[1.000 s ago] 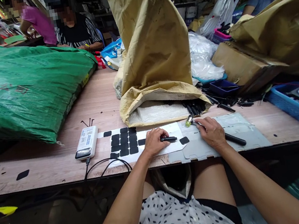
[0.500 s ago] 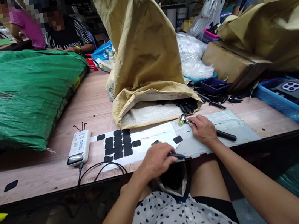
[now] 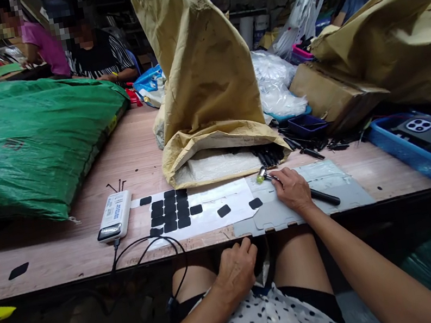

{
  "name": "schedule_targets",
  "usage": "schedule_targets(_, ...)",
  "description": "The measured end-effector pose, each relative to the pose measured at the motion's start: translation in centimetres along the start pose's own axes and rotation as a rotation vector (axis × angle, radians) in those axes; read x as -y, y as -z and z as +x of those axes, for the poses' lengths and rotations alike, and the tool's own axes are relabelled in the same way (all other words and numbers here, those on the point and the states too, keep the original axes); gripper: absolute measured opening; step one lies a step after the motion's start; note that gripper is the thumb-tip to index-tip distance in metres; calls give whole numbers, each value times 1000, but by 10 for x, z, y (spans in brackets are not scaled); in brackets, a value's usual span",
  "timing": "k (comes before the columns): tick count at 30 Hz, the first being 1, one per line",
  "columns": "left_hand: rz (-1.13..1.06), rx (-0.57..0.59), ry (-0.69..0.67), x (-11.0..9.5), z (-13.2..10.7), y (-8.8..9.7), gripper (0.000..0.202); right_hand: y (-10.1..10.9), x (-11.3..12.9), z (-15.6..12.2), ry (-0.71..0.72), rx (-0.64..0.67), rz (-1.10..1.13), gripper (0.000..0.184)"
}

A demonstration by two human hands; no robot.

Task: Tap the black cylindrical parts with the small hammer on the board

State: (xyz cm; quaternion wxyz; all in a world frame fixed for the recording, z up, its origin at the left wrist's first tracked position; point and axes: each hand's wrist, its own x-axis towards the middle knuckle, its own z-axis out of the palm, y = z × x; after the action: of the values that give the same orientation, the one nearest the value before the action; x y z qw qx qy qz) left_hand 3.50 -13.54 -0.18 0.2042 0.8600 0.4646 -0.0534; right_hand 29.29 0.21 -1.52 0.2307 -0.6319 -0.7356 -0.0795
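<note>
Far to the left of your left hand [image 3: 237, 271], the green sack [image 3: 29, 132] carries a row of red characters too smeared to read; under them run darker digits, of which you can make out "363" and "0122". Nearer, ahead and left of that hand, the white power bank [image 3: 116, 211] bears small blue print, illegible. Well beyond your right hand [image 3: 292, 190], blue lettering on a pale bucket [image 3: 261, 26] is blurred.

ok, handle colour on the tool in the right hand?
The handle is black where it shows past the right hand; head view.
</note>
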Motion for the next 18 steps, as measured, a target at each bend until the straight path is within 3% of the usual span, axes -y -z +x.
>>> schedule_targets(4, -165, 4, 3, -5, -3, 23, 12, -1, 0, -1, -2, -7, 3, 30)
schedule_targets(7, -354, -126, 19, -6, 25, 62, 17, -2, 0, -1, 3, -7, -6, 30)
schedule_targets(10, -482, -384, 111, -3, 89, 104, 23, -1, 0, -1, 7, -9, -15, 30)
schedule_targets(12, -502, -475, 185, 1, 141, 124, 21, -1, 1, 0, 12, -12, -18, 29)
schedule_targets(15, -474, -467, 333, 2, 210, 139, 21, 0, 1, 0, 17, -6, -19, 27)
schedule_targets(18, -488, -354, 374, -2, 248, 139, 25, 1, 0, 1, 14, 3, -28, 27)
